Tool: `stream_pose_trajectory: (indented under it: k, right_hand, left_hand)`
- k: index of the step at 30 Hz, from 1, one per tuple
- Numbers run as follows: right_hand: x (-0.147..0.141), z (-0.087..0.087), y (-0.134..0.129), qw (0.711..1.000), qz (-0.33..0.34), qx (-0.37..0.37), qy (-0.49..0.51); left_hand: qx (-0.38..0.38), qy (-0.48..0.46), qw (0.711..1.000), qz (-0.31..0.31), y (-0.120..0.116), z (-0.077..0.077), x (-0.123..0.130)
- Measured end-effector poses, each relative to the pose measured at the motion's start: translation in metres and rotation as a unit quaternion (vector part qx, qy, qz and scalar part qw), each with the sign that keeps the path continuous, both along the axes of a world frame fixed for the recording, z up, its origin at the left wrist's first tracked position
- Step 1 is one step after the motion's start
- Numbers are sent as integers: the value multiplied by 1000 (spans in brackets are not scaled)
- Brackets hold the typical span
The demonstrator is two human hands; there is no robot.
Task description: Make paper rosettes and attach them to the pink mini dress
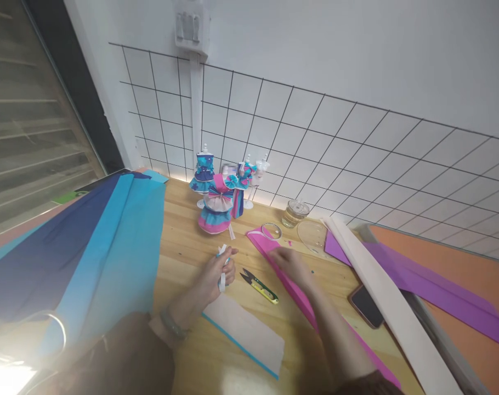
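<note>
My left hand point(224, 271) is closed around a narrow white strip point(222, 282), whose ends stick out above and below the fingers, with a little blue showing. Over the bright pink folded strip point(296, 299), my right hand point(288, 263) is curled with its fingertips hidden, so what it pinches, if anything, cannot be made out. Yellow-and-green thread snips point(260, 286) lie between the two hands. Below my left hand lies a pale rectangular sheet point(247, 332) with a blue edge. Just beyond my right hand rests a clear ring point(271, 231).
Miniature dress forms point(204, 173) in blue and pink dresses stand at the back. A lidded glass point(294, 213) is near the wall grid. Blue sheets point(128, 236) cover the left side. On the right are a phone point(367, 306), a long white strip point(389, 293) and purple material point(434, 291).
</note>
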State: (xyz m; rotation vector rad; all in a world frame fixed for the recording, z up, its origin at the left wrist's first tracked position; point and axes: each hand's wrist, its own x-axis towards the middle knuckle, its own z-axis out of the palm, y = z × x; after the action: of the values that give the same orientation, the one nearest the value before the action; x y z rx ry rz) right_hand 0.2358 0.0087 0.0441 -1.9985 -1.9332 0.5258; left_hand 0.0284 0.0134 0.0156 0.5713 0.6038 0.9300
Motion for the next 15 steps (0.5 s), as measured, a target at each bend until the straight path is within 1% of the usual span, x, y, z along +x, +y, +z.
stream_pose_trajectory:
  k: [3, 6, 10, 12, 15]
  right_hand:
    - [50, -4, 34, 995, -84, 26, -45]
    - [77, -18, 56, 992, -106, 20, -66]
    - [85, -38, 69, 992, -102, 17, -76]
    - [87, -44, 70, 993, -96, 19, -72]
    - [90, -49, 65, 994, -90, 23, -57]
  left_hand:
    - [11, -12, 1000, -23, 0, -1, 1]
    - [13, 4, 1000, -16, 0, -2, 4]
    - [-31, 23, 999, 3, 1, -2, 5]
    - [-57, 27, 998, 4, 2, -3, 5]
    - [-78, 47, 996, -15, 3, -5, 5]
